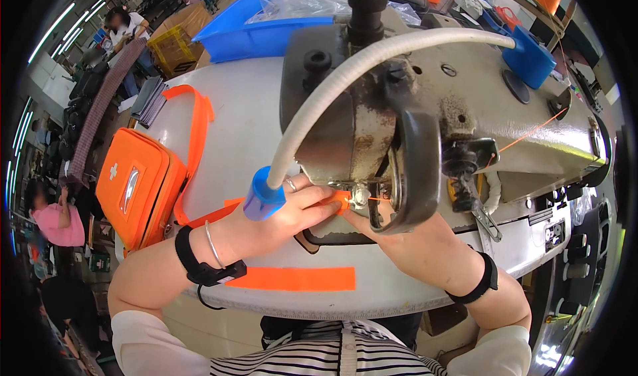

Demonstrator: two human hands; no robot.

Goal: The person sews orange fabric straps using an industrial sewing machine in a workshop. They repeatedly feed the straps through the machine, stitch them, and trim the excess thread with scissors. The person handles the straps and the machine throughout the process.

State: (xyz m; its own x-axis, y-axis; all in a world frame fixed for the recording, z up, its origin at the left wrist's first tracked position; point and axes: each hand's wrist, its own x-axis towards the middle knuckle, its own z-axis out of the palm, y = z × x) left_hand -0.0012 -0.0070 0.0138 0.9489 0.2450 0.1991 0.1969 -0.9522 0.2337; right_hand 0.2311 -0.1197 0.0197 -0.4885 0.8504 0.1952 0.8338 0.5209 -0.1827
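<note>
At the needle of a worn industrial sewing machine [352, 136], my left hand [296, 210] presses closed fingers on an orange fabric strap [342, 200]. My right hand [405, 240] reaches under the machine head from the right, a fingertip near the strap; its other fingers are hidden. Orange thread runs down the machine. A gooseneck work lamp's blue head [264, 193] hangs just over my left hand. An orange bag [139, 183] with a white cross lies at the left, beside a long orange strap [196, 136]. A flat orange strip [292, 277] lies along the table's front.
The white table [236, 117] carries a blue plastic tray [239, 40] with clear bags at the back and stacked dark pieces [149, 100] at back left. Cardboard boxes [179, 37] stand behind. Two other people [56, 220] are off to the left.
</note>
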